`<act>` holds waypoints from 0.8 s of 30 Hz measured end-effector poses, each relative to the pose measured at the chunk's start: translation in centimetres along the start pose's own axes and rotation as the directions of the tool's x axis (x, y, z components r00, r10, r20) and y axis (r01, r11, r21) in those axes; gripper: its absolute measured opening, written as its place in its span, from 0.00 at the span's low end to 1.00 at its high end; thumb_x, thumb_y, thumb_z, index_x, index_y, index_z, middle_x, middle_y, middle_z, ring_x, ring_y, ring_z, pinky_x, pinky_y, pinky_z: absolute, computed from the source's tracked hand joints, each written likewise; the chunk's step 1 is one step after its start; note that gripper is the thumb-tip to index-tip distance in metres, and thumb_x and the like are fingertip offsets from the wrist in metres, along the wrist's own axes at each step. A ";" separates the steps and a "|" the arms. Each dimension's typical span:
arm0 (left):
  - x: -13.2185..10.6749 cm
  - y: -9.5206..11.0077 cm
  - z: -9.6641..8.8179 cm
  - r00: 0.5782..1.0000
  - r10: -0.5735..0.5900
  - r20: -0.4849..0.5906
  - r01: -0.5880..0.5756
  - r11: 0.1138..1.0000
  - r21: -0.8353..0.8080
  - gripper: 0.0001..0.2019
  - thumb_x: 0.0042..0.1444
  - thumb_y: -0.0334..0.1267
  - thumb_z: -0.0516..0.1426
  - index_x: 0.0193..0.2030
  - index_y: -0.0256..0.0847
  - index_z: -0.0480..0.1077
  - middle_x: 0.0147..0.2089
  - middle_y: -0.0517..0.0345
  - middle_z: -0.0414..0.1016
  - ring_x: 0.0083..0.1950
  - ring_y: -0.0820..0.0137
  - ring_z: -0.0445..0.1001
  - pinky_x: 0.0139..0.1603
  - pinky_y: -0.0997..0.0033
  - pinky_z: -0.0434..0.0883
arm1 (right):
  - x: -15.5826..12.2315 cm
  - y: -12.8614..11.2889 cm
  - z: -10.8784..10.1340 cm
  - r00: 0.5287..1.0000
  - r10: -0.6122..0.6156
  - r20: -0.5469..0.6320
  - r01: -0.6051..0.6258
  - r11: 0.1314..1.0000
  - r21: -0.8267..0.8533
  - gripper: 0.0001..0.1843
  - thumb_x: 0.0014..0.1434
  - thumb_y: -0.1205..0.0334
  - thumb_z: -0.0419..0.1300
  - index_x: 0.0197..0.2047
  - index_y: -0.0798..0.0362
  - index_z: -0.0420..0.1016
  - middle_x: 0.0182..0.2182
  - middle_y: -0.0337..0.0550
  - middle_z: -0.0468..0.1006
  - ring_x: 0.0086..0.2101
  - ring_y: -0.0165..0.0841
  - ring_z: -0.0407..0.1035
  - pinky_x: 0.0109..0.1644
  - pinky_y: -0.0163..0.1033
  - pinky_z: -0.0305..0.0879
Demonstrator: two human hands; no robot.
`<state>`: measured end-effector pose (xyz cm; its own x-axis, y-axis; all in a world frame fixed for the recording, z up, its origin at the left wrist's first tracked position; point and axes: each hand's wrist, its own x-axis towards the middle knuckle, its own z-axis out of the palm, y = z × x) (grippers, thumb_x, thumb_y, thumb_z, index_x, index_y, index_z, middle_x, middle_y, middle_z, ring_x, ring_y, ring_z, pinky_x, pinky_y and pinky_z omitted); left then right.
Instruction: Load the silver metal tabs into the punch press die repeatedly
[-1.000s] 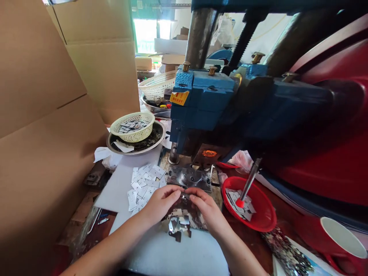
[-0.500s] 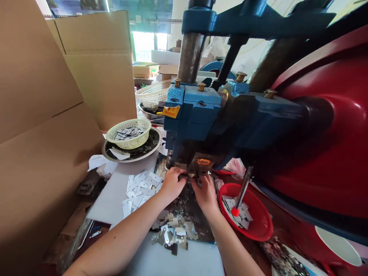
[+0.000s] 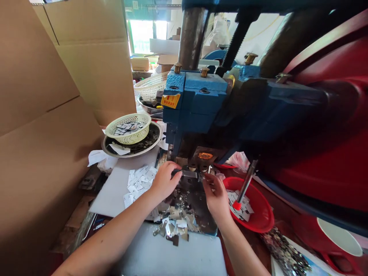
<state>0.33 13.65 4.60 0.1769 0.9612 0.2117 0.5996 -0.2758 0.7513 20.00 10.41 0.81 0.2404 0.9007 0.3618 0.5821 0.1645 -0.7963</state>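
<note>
My left hand [image 3: 166, 180] is closed around the dark end of a flat metal strip tool [image 3: 189, 174], which points right in front of the press die. Its exact kind does not show. To the right of the strip's tip is my right hand [image 3: 215, 193], fingers curled and pinched at the tips; whatever they hold is too small to make out. Above both hands stands the blue press [image 3: 201, 103]. Small cut metal plates [image 3: 175, 224] lie heaped on the bed below the hands. Pale flat plates [image 3: 140, 180] are piled left of my left hand.
A red bowl [image 3: 266, 214] with plates stands right of my right hand, a red-tipped metal lever [image 3: 245, 186] reaching over it. At left are a pale basket [image 3: 129, 136] in a metal basin [image 3: 156, 143] and a tall cardboard box [image 3: 94, 76]. The red flywheel [image 3: 330, 126] fills the right.
Both hands have drawn back from under the die and moved apart, the right one further right and lower. The metal strip in my left hand now shows. The view has shifted slightly.
</note>
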 end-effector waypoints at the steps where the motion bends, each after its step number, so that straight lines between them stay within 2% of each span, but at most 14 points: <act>1: -0.9 -0.1 -0.8 0.998 0.008 0.067 -0.011 0.999 0.039 0.08 0.57 0.36 0.52 0.38 0.43 0.72 0.42 0.56 0.73 0.47 0.65 0.70 0.51 0.64 0.66 | -0.5 0.1 -0.7 0.999 0.023 0.031 -0.023 1.000 -0.016 0.13 0.58 0.54 0.53 0.41 0.51 0.72 0.36 0.44 0.75 0.37 0.36 0.69 0.41 0.42 0.65; 4: -3.8 -0.8 -2.2 0.969 -0.034 0.247 -0.008 0.986 0.165 0.08 0.58 0.36 0.52 0.34 0.45 0.73 0.37 0.58 0.73 0.42 0.65 0.70 0.45 0.64 0.66 | -1.6 0.7 -2.2 0.991 0.053 0.126 -0.041 0.995 -0.096 0.13 0.58 0.55 0.51 0.37 0.50 0.74 0.34 0.44 0.75 0.37 0.37 0.69 0.43 0.43 0.65; 7: -5.9 -1.3 -1.9 0.943 -0.081 0.322 -0.012 0.961 0.276 0.06 0.54 0.39 0.56 0.37 0.44 0.73 0.39 0.55 0.72 0.44 0.61 0.68 0.45 0.63 0.65 | -2.1 1.3 -2.7 0.987 0.024 0.157 0.005 0.984 -0.180 0.14 0.59 0.55 0.50 0.36 0.50 0.74 0.34 0.45 0.76 0.38 0.38 0.69 0.45 0.45 0.64; 10: -6.6 -1.3 -1.0 0.938 -0.107 0.329 -0.005 0.947 0.320 0.06 0.52 0.38 0.58 0.37 0.43 0.73 0.40 0.54 0.71 0.45 0.61 0.68 0.46 0.63 0.64 | -2.1 1.5 -2.4 0.985 -0.036 0.166 0.077 0.965 -0.250 0.14 0.60 0.56 0.49 0.38 0.51 0.75 0.35 0.45 0.76 0.39 0.38 0.69 0.46 0.45 0.64; 14: -6.7 -0.9 -0.8 0.933 -0.106 0.345 0.004 0.959 0.284 0.02 0.52 0.35 0.57 0.31 0.43 0.71 0.37 0.57 0.71 0.42 0.64 0.69 0.43 0.66 0.64 | -1.9 1.5 -1.7 0.970 -0.160 0.183 0.219 0.903 -0.369 0.15 0.62 0.57 0.48 0.42 0.51 0.75 0.38 0.46 0.74 0.40 0.38 0.67 0.47 0.46 0.63; 17: -7.0 -0.7 -1.2 0.928 -0.143 0.345 0.071 0.975 0.212 0.04 0.53 0.34 0.55 0.35 0.44 0.72 0.36 0.59 0.74 0.39 0.65 0.70 0.41 0.67 0.65 | -2.0 1.7 -1.5 0.951 -0.223 0.214 0.298 0.845 -0.444 0.15 0.62 0.56 0.49 0.42 0.50 0.76 0.36 0.46 0.74 0.39 0.39 0.66 0.45 0.46 0.63; 21: -7.1 -0.4 -1.5 0.949 -0.144 0.279 0.128 0.989 0.077 0.12 0.54 0.33 0.53 0.44 0.48 0.72 0.45 0.59 0.76 0.46 0.64 0.72 0.48 0.65 0.66 | -2.3 2.0 -1.9 0.921 -0.277 0.273 0.376 0.817 -0.438 0.13 0.62 0.57 0.51 0.37 0.48 0.76 0.34 0.44 0.75 0.39 0.39 0.66 0.46 0.48 0.60; 24: -6.5 0.2 -1.7 0.948 -0.175 0.268 0.188 0.982 -0.024 0.10 0.53 0.34 0.53 0.39 0.46 0.73 0.38 0.60 0.78 0.41 0.65 0.74 0.43 0.67 0.68 | -1.8 1.5 -1.9 0.929 -0.288 0.233 0.358 0.860 -0.364 0.11 0.62 0.59 0.51 0.35 0.50 0.74 0.33 0.44 0.75 0.37 0.38 0.66 0.45 0.46 0.60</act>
<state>-2.03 7.32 4.41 0.2720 0.9573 -0.0980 0.6036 -0.0904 0.7922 21.95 8.25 -0.15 -0.1254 0.8828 0.4526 0.8692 0.3177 -0.3788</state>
